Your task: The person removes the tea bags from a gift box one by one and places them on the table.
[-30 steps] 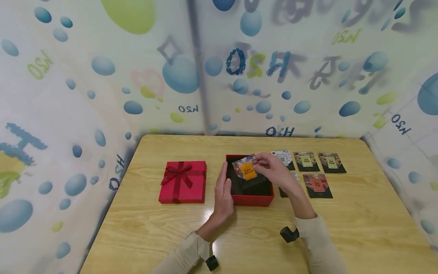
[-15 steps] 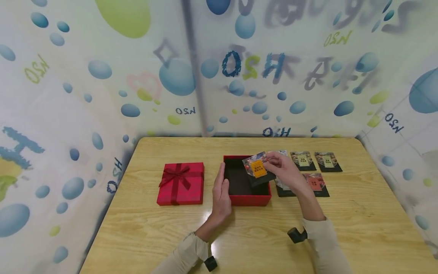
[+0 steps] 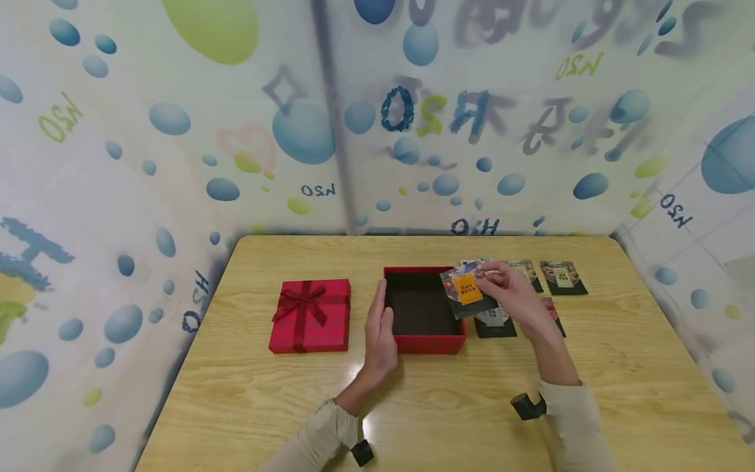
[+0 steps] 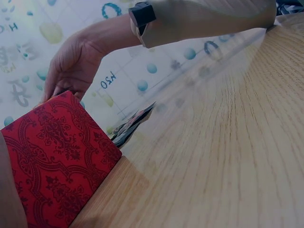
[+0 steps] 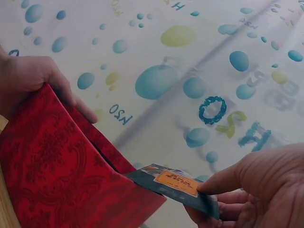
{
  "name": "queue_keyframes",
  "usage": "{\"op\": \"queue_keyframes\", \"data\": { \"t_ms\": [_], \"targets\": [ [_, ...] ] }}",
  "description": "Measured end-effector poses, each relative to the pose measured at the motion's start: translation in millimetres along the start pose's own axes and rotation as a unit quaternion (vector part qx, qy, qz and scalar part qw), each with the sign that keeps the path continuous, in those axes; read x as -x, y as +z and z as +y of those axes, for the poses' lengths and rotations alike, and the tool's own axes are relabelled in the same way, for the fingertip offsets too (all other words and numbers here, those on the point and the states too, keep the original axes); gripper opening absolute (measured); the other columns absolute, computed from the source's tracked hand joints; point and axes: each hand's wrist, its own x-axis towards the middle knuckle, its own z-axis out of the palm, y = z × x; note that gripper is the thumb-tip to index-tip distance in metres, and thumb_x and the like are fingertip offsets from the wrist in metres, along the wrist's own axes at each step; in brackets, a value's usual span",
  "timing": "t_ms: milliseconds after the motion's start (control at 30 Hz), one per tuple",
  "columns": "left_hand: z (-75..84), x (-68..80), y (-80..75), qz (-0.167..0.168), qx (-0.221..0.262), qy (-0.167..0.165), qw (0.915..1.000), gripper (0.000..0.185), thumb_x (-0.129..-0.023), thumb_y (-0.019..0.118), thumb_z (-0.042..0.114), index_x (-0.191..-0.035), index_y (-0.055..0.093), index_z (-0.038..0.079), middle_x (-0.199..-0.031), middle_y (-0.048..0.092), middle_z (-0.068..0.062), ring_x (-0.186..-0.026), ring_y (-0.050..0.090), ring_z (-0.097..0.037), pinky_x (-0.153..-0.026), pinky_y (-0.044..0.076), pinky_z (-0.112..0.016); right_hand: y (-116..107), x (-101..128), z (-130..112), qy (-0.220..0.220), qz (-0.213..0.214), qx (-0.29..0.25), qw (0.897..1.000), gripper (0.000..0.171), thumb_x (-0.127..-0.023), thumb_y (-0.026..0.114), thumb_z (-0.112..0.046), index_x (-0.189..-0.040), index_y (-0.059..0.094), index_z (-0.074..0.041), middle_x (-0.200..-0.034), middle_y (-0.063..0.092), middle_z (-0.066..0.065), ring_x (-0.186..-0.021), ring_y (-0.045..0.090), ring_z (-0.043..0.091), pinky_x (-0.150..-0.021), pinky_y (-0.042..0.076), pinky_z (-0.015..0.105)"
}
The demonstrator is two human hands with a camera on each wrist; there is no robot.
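Observation:
Between the thumb and fingers of my right hand [image 3: 512, 294] is a flat packet [image 3: 468, 290] with an orange label, held by its edge over the right rim of the red box [image 3: 429, 345]. The right wrist view shows the thumb on top of this packet [image 5: 173, 185]. My left hand [image 3: 380, 334] rests with straight fingers along the box's left side, thumb near the rim. The box stands without its lid, and its dark inside shows bare. Right of it, packets lie on the table, among them a grey-labelled packet [image 3: 495, 321] partly under my right hand.
A red lid [image 3: 309, 316] with a ribbon bow lies left of the box on the wooden table [image 3: 448, 413]. Farther right lies a packet with a pale green label [image 3: 563, 278]; others are partly hidden behind the right hand and forearm. A patterned wall stands behind.
My right hand has moved right, carrying the orange-labelled packet from above the box's inside to over its right rim. The left hand stays at the box's left side.

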Motion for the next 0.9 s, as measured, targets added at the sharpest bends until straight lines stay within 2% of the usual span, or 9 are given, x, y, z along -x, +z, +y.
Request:
{"op": "queue_keyframes", "data": {
  "t_ms": [200, 267, 333, 400, 500, 567, 600, 767, 900],
  "targets": [
    [-0.7, -0.3, 0.3, 0.002, -0.001, 0.01, 0.9999, 0.055, -0.11, 0.034, 0.004, -0.165, 0.027, 0.004, -0.17, 0.029, -0.012, -0.158, 0.024, -0.027, -0.124, 0.016, -0.02, -15.3, 4.3, 8.9, -0.005, 0.016, 0.002, 1.0, 0.048, -0.109, 0.058, -0.023, -0.147, 0.046, 0.003, -0.135, 0.061, 0.028, -0.101, 0.061, 0.009, -0.081, 0.051, 0.022],
    [-0.5, -0.2, 0.4, 0.002, 0.0, 0.014, 0.9999, 0.055, -0.111, 0.034, 0.005, -0.165, 0.027, 0.004, -0.17, 0.029, -0.012, -0.158, 0.024, -0.027, -0.124, 0.016, -0.02, -22.0, 6.2, 13.6, -0.002, 0.02, -0.006, 1.0, 0.048, -0.109, 0.058, -0.025, -0.146, 0.046, 0.003, -0.137, 0.061, 0.028, -0.096, 0.06, 0.003, -0.073, 0.051, 0.022],
    [-0.9, -0.2, 0.8, 0.003, 0.001, 0.017, 0.9998, 0.055, -0.11, 0.034, 0.004, -0.165, 0.028, 0.004, -0.17, 0.029, -0.014, -0.158, 0.025, -0.029, -0.124, 0.016, -0.02, -29.8, 9.1, 18.3, 0.007, 0.024, -0.016, 1.0, 0.047, -0.11, 0.056, -0.026, -0.146, 0.045, 0.001, -0.136, 0.061, 0.026, -0.074, 0.057, 0.001, -0.058, 0.047, 0.025],
    [-1.0, -0.2, 1.0, 0.003, 0.001, 0.018, 0.9998, 0.055, -0.11, 0.034, 0.004, -0.165, 0.028, 0.004, -0.17, 0.029, -0.014, -0.158, 0.025, -0.03, -0.124, 0.016, -0.02, -38.1, 12.1, 22.8, 0.016, 0.028, -0.021, 0.999, 0.048, -0.11, 0.055, -0.027, -0.146, 0.043, 0.001, -0.134, 0.062, 0.021, -0.071, 0.056, -0.001, -0.054, 0.047, 0.028],
    [-1.3, 0.1, 1.0, 0.003, 0.001, 0.017, 0.9999, 0.054, -0.11, 0.034, 0.005, -0.164, 0.028, 0.003, -0.17, 0.029, -0.015, -0.157, 0.025, -0.031, -0.124, 0.016, -0.02, -51.8, 15.8, 31.1, 0.027, 0.039, -0.016, 0.999, 0.05, -0.11, 0.054, -0.027, -0.149, 0.04, 0.002, -0.127, 0.066, 0.009, -0.07, 0.058, -0.002, -0.059, 0.053, 0.027],
    [-0.7, 0.4, 0.5, 0.003, 0.001, 0.016, 0.9999, 0.054, -0.111, 0.034, 0.007, -0.164, 0.028, 0.002, -0.17, 0.03, -0.014, -0.157, 0.025, -0.03, -0.124, 0.017, -0.02, -61.1, 18.4, 37.0, 0.023, 0.049, -0.007, 0.999, 0.053, -0.11, 0.054, -0.025, -0.151, 0.038, 0.005, -0.121, 0.067, 0.001, -0.089, 0.063, -0.004, -0.073, 0.057, 0.025],
    [-0.5, 0.6, 0.2, 0.004, 0.002, 0.016, 0.9999, 0.054, -0.111, 0.034, 0.008, -0.164, 0.028, 0.001, -0.17, 0.03, -0.015, -0.157, 0.025, -0.031, -0.124, 0.017, -0.02, -65.7, 19.8, 40.1, 0.02, 0.053, -0.004, 0.998, 0.054, -0.11, 0.054, -0.024, -0.151, 0.037, 0.007, -0.118, 0.068, -0.004, -0.091, 0.063, -0.005, -0.076, 0.057, 0.023],
    [-0.5, 0.6, -0.3, 0.004, 0.0, 0.014, 0.9999, 0.054, -0.112, 0.033, 0.011, -0.164, 0.027, 0.001, -0.17, 0.03, -0.013, -0.157, 0.025, -0.031, -0.124, 0.016, -0.02, -86.3, 29.3, 51.9, 0.022, 0.076, 0.021, 0.997, 0.054, -0.11, 0.054, -0.023, -0.15, 0.038, 0.01, -0.104, 0.062, -0.021, -0.091, 0.06, -0.007, -0.076, 0.053, 0.016],
    [-1.1, 0.3, 0.2, 0.003, -0.003, 0.014, 0.9999, 0.054, -0.112, 0.033, 0.01, -0.164, 0.027, 0.001, -0.17, 0.029, -0.013, -0.157, 0.025, -0.03, -0.124, 0.016, -0.02, -100.2, 36.0, 58.9, 0.036, 0.101, 0.041, 0.993, 0.057, -0.109, 0.055, -0.026, -0.15, 0.038, 0.011, -0.098, 0.06, -0.025, -0.088, 0.059, -0.009, -0.074, 0.05, 0.014]
  ]
}}
